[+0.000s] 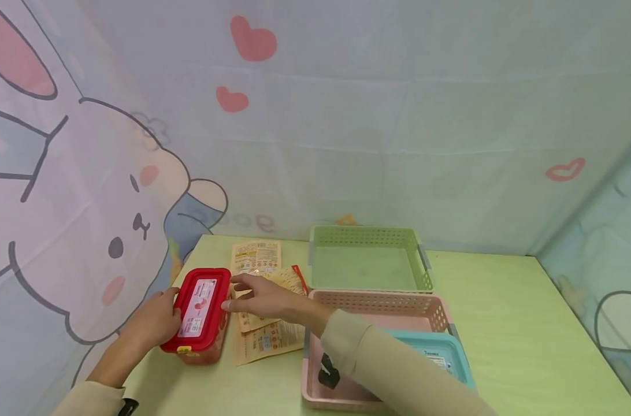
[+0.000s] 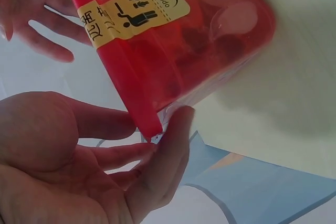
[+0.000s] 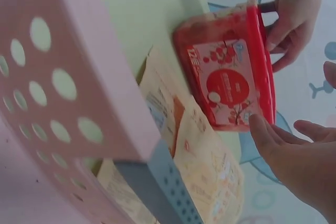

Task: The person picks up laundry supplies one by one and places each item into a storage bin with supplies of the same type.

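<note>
While the left grip (image 1: pixel 155 316) pinches the red box (image 1: pixel 200 315), grasping appears the current step; the right grip (image 1: pixel 263 297), fingers apart, should close next.

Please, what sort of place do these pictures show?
Probably a staged indoor work corner: a rabbit-printed backdrop hangs behind a pale green tabletop, which holds perforated baskets and a red-lidded plastic box.

Pale-green table (image 1: pixel 513 323): red-lidded tub (image 1: pixel 198 306), tan packets (image 1: pixel 271 341), green basket (image 1: pixel 364 268), pink basket (image 1: pixel 383 303).
</note>
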Available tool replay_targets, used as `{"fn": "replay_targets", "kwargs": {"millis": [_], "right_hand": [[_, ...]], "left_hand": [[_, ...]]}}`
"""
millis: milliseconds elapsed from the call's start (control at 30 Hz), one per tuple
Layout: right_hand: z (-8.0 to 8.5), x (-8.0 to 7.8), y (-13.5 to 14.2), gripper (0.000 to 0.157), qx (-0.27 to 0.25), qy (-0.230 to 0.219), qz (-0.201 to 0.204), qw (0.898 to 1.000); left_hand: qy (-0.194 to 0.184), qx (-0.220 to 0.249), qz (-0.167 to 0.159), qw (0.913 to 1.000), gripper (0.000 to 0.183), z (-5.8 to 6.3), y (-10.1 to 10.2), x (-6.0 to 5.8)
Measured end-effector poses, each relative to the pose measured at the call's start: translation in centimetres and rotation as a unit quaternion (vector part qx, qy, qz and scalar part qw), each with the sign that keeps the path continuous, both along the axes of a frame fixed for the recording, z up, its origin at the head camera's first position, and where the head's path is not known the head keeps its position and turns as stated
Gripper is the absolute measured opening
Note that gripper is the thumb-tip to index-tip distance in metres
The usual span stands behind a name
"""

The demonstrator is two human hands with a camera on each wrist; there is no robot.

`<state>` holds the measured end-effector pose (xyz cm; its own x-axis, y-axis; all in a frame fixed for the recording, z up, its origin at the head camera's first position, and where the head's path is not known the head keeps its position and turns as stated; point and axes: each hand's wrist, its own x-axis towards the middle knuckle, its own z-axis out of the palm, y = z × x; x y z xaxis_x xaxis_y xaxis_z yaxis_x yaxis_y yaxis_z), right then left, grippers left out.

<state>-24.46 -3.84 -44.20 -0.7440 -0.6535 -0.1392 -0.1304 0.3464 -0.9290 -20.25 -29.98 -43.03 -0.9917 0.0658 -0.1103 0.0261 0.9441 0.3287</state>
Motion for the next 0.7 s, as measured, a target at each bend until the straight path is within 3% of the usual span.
{"fn": "replay_targets", "kwargs": {"millis": [200,433,700], "right_hand": [[-0.3,0.7,-0.5,0.067,-0.026,-0.04,0.026,0.999],[-0.8,1.2,-0.5,0.07,-0.029,-0.047,0.051,0.997],[-0.7,1.8,-0.5,0.067,-0.052,-0.063,0.047,0.996]], "left_hand": [[-0.004,0.003,0.007,1.0,0.059,-0.2,0.0,-0.3],[0.006,0.003,-0.002,1.0,0.056,-0.3,0.0,-0.3],[0.004,-0.003,-0.002,1.0,0.056,-0.1,0.1,-0.3]]}}
